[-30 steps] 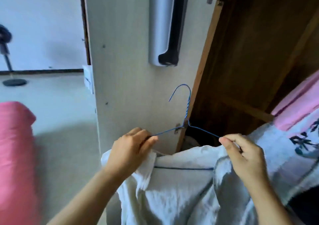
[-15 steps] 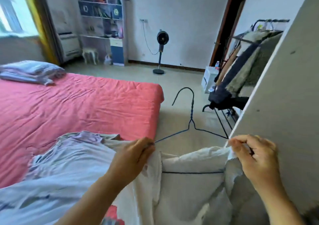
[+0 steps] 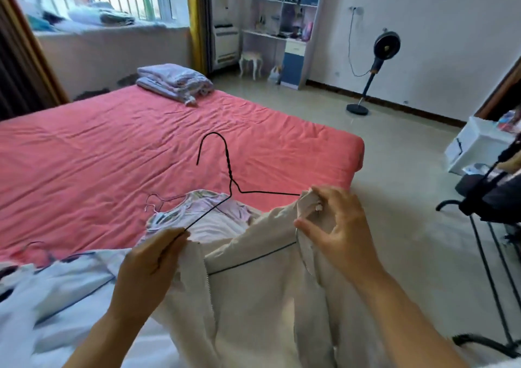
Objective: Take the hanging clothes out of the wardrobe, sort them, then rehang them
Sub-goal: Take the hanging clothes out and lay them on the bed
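Looks like the take-out step: both hands, left hand (image 3: pixel 149 257) and right hand (image 3: pixel 335 226), are gripping the cream zip-up jacket (image 3: pixel 253 297) on its dark wire hanger (image 3: pixel 225 176) just above the pink-sheeted bed (image 3: pixel 112 153), so next it's probably needing laying down beside the lilac top (image 3: pixel 208 212) there.

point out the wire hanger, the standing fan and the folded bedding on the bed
wire hanger (image 3: pixel 229 170), head view, twisted neck below the hook
standing fan (image 3: pixel 386 47), head view, round head
folded bedding (image 3: pixel 173 81), head view, top fold

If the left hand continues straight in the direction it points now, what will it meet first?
Probably the lilac garment lying on the red bed. The left hand, gripping the wire hanger and cream jacket, points forward over it. Depth is unclear, so it may pass above the garment.
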Motion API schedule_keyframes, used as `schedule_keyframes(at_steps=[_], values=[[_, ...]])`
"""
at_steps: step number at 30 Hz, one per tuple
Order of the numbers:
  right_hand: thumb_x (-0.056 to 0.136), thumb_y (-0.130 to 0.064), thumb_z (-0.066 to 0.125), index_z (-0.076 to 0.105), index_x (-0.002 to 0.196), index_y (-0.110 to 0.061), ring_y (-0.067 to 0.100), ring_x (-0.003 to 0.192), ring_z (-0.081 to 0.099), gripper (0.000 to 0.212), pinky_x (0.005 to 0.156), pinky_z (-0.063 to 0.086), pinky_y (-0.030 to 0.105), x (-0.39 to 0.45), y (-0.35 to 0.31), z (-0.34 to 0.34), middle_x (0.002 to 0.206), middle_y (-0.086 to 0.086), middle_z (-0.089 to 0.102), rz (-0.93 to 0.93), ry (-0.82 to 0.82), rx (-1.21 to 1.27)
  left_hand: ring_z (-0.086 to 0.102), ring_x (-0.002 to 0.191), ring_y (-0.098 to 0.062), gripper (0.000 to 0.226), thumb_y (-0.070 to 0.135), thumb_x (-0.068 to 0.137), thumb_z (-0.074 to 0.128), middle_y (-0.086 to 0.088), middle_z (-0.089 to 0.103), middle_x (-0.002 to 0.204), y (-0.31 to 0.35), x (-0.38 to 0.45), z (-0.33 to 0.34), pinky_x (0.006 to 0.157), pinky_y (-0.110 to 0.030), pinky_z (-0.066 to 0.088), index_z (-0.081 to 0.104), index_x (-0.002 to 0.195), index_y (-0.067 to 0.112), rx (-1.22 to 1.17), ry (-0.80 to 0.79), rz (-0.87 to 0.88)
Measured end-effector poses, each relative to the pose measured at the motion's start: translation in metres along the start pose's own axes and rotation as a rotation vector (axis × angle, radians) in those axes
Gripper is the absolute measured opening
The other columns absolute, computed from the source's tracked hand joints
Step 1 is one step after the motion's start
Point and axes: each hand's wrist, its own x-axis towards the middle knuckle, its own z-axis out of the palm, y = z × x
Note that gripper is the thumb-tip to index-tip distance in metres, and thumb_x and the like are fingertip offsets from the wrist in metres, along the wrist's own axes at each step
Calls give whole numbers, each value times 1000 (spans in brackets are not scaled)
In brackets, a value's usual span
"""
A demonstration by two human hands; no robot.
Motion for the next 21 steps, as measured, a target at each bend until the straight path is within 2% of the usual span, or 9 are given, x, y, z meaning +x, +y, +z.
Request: schedule_keyframes(at_steps=[3, 4, 7, 10, 12, 13, 16, 19, 21], values=[[69, -44, 64, 59, 119, -19, 16, 104, 51, 56, 96, 38, 30, 27, -3, 62, 113, -7, 59, -28, -127, 79, 51, 81, 24, 24, 23, 83, 55, 48, 55, 90, -44, 5, -20, 74, 4, 33, 71, 92, 8, 83, 64, -112], [69, -43, 64, 59, 119, -18, 15, 105, 50, 56, 96, 36, 27, 34, -4, 80, 113, -6, 59, -37, -165, 104, 51, 81, 25, 24, 23, 83, 54, 43, 59, 89, -56, 6, -27, 74, 4, 33, 71, 93, 9, 109, 89, -141], [70, -44, 59, 59, 120, -12, 11, 107, 47, 59, 96, 30, 16, 52, -13, 147, 115, 0, 61, -31, -321, 157, 49, 81, 26, 28, 24, 85, 52, 8, 69, 86, -97, 13, -54, 74, 5, 32, 71, 95, 6, 219, 164, -251], [71, -43, 62, 60, 119, -10, 14, 109, 50, 59, 94, 30, 16, 57, -21, 210, 114, 4, 62, -17, -479, 184, 50, 78, 23, 29, 24, 85, 52, 4, 64, 80, -144, 23, -76, 72, 4, 32, 70, 97, 6, 286, 237, -352], [70, -38, 65, 61, 118, -10, 20, 110, 55, 55, 94, 33, 19, 55, -25, 248, 113, 4, 63, 5, -586, 197, 54, 74, 12, 28, 26, 86, 53, 3, 64, 79, -181, 29, -84, 70, 2, 33, 70, 96, 7, 309, 257, -427], [70, -36, 65, 62, 117, -10, 23, 109, 56, 54, 94, 34, 19, 54, -26, 265, 112, 4, 63, 11, -630, 195, 55, 74, 4, 28, 27, 86, 55, 2, 65, 80, -200, 30, -85, 70, -2, 35, 70, 97, 7, 318, 254, -464], [70, -37, 64, 64, 115, -10, 24, 109, 56, 52, 92, 30, 13, 46, -24, 306, 111, 5, 64, 21, -723, 186, 60, 83, -19, 31, 34, 87, 55, -4, 68, 86, -259, 26, -83, 75, -26, 39, 70, 100, 11, 324, 256, -639], [72, -40, 61, 63, 118, -12, 20, 111, 55, 54, 92, 32, 15, 37, -20, 335, 114, 3, 63, 32, -807, 165, 61, 86, -25, 35, 42, 85, 51, -5, 69, 89, -308, 14, -78, 76, -39, 45, 70, 96, 15, 356, 255, -783], [74, -40, 63, 62, 119, -14, 17, 111, 54, 52, 89, 28, 10, 30, -14, 350, 114, 1, 62, 39, -849, 158, 61, 96, -30, 26, 33, 92, 57, -11, 69, 98, -338, 5, -76, 81, -40, 44, 69, 103, 13, 415, 221, -860]])
